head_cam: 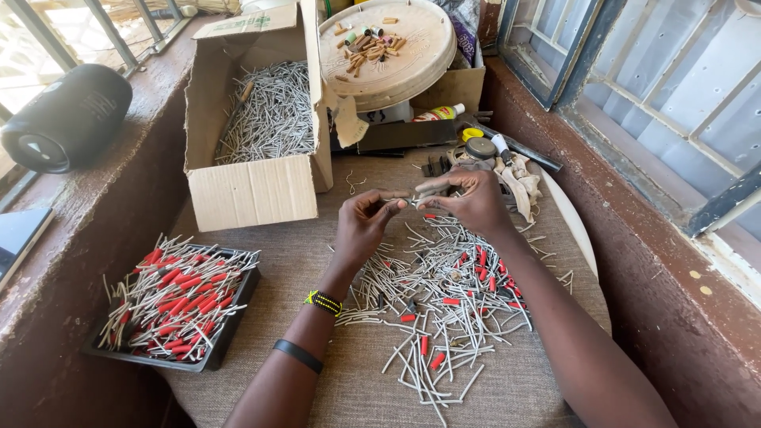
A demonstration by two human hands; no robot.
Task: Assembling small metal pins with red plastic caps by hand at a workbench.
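I see my left hand (366,224) and right hand (468,200) pinched together on one small brown tube (394,194) above the mat (317,254). Grey sticks (444,317), too many to count, litter it; one box (254,190) and one tray (226,329) sit left.

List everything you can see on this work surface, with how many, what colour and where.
Cardboard box: one, brown, back left, filled with grey sticks.
Black tray: one, front left, holding red-tipped sticks.
Loose sticks: many, grey, some red-tipped, spread at centre on the woven mat.
Round tray: one, cream, back centre, with small brown pieces.
Speaker: one, black, on the left ledge.
Small bottle: one, white and red, under the round tray.
Cloth scraps: a few, beige, right of the hands.
Left hand: pinching a small brown piece; two wristbands.
Right hand: pinching a grey stick.
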